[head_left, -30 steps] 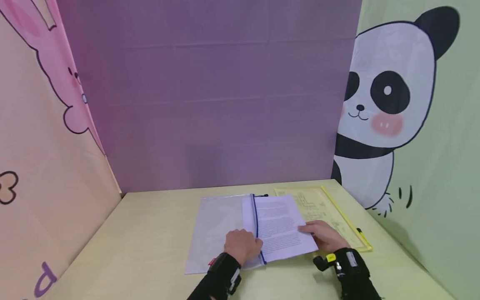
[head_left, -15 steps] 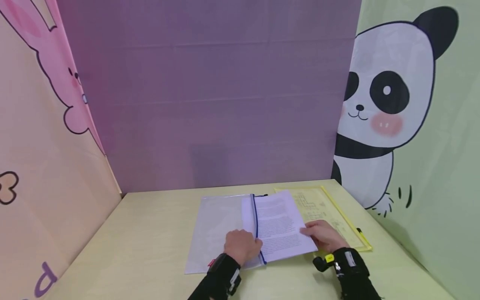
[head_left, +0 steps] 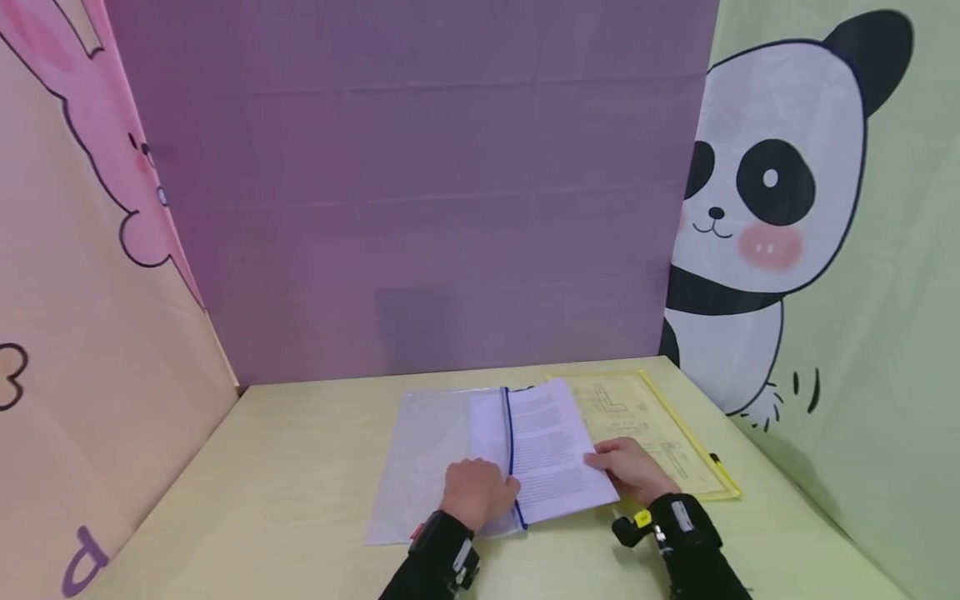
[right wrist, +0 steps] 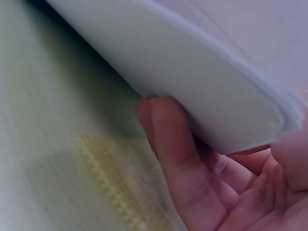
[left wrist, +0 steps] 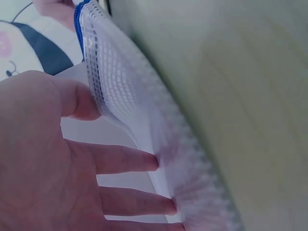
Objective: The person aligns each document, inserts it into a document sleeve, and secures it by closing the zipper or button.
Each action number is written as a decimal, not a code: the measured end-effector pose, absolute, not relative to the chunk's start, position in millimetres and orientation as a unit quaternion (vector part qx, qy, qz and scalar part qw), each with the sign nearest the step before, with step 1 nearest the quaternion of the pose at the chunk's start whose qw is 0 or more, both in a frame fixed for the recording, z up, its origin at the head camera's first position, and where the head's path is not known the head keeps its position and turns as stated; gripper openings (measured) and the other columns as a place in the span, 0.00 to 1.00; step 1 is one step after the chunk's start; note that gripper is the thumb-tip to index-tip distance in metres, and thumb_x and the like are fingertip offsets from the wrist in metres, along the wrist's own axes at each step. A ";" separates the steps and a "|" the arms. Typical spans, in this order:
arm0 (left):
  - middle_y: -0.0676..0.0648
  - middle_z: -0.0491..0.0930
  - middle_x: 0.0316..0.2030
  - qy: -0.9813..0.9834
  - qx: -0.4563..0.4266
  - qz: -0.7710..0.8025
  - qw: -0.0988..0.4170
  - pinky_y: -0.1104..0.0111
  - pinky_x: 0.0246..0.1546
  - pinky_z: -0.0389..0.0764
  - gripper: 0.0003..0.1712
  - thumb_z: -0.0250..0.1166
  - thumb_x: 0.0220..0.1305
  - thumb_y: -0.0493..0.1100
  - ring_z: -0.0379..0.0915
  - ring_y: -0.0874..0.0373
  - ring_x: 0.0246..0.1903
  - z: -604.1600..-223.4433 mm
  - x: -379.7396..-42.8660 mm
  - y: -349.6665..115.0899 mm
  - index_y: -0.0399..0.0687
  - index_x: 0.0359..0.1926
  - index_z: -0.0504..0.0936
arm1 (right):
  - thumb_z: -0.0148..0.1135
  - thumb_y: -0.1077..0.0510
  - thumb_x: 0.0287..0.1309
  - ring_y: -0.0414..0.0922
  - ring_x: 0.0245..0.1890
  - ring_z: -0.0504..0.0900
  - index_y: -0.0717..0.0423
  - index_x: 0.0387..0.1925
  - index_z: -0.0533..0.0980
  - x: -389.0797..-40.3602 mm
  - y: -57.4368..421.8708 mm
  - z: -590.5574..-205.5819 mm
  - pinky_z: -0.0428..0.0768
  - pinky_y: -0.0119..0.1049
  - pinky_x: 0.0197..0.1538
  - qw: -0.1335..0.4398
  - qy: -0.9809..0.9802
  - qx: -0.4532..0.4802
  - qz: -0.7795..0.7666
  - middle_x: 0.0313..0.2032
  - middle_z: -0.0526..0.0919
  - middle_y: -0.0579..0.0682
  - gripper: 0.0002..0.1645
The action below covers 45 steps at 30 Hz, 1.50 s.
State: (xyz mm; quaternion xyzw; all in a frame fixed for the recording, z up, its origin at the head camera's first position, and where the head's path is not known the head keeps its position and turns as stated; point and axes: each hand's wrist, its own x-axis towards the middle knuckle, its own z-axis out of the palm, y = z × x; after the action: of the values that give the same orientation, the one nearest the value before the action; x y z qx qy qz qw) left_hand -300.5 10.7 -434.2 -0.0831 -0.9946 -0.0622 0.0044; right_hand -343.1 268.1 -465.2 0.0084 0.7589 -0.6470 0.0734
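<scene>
Only 1 readable character: a purple lowercase "d" (head_left: 85,562), tilted, low on the pink left wall (head_left: 135,400). Printed sheets (head_left: 551,450) carry dense lines of type, too small to read. Yellow zip pouch (head_left: 690,432) shows line drawings and small marks, not legible. Red tag (head_left: 417,531) on the clear zip pouch (head_left: 420,450): unreadable. White label (head_left: 682,517) on right wristband: also unreadable.

White text-lined sheets (head_left: 551,458); blue-edged clear pouch (head_left: 423,462); yellow-edged folder (head_left: 630,415).
</scene>
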 end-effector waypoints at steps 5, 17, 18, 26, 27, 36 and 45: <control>0.47 0.72 0.19 -0.994 -0.088 -0.059 0.003 0.60 0.29 0.73 0.30 0.54 0.70 0.62 0.68 0.52 0.23 -434.5 -302.7 7.0 0.46 0.19 0.75 | 0.65 0.66 0.63 0.47 0.30 0.83 0.74 0.48 0.80 -344.4 259.5 -466.4 0.80 0.38 0.32 0.055 0.768 0.024 -0.638 0.35 0.85 0.55 0.15; 0.46 0.73 0.22 -0.993 -0.075 -0.094 -0.004 0.56 0.35 0.75 0.27 0.56 0.68 0.60 0.69 0.50 0.26 -429.1 -304.5 0.9 0.42 0.25 0.80 | 0.63 0.67 0.63 0.47 0.31 0.84 0.74 0.45 0.81 -343.6 247.2 -464.6 0.82 0.39 0.33 0.037 0.775 0.020 -0.631 0.34 0.86 0.55 0.12; 0.46 0.73 0.22 -0.993 -0.075 -0.095 -0.003 0.56 0.36 0.75 0.27 0.57 0.68 0.59 0.69 0.50 0.26 -429.6 -303.9 0.7 0.42 0.25 0.80 | 0.63 0.67 0.63 0.47 0.30 0.84 0.74 0.45 0.80 -343.0 246.4 -465.2 0.81 0.38 0.32 0.038 0.774 0.020 -0.631 0.34 0.86 0.55 0.12; 0.46 0.75 0.23 -0.992 -0.079 -0.099 0.007 0.56 0.34 0.76 0.26 0.57 0.66 0.59 0.70 0.50 0.26 -434.2 -300.9 1.6 0.42 0.25 0.81 | 0.64 0.67 0.62 0.46 0.27 0.83 0.73 0.41 0.81 -337.9 234.1 -469.7 0.81 0.37 0.30 0.030 0.778 0.025 -0.627 0.31 0.84 0.54 0.09; 0.46 0.74 0.23 -0.992 -0.078 -0.099 0.006 0.56 0.34 0.76 0.25 0.57 0.66 0.59 0.70 0.50 0.26 -434.7 -300.9 1.9 0.42 0.25 0.81 | 0.64 0.67 0.62 0.46 0.27 0.83 0.72 0.41 0.81 -337.6 232.4 -469.9 0.80 0.37 0.30 0.031 0.780 0.027 -0.625 0.31 0.84 0.53 0.09; 0.47 0.73 0.21 -0.992 -0.080 -0.096 0.017 0.57 0.32 0.76 0.25 0.58 0.66 0.58 0.70 0.50 0.24 -434.5 -300.0 4.5 0.44 0.22 0.78 | 0.63 0.63 0.66 0.47 0.31 0.84 0.71 0.48 0.80 -338.1 227.4 -467.7 0.82 0.39 0.33 0.058 0.776 0.032 -0.627 0.34 0.86 0.54 0.14; 0.46 0.73 0.21 -0.992 -0.069 -0.105 0.014 0.57 0.33 0.76 0.25 0.58 0.66 0.58 0.70 0.50 0.25 -432.0 -301.5 5.6 0.43 0.23 0.80 | 0.66 0.62 0.62 0.49 0.34 0.86 0.75 0.51 0.77 -340.6 245.9 -462.0 0.86 0.42 0.38 0.106 0.771 0.014 -0.628 0.38 0.88 0.58 0.21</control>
State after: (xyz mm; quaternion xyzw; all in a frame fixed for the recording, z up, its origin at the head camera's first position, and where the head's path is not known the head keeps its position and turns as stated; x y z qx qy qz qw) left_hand -301.5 5.6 -432.0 -0.0686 -0.9920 -0.1052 0.0139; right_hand -340.6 245.9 -462.0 0.0142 0.7708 -0.6280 0.1058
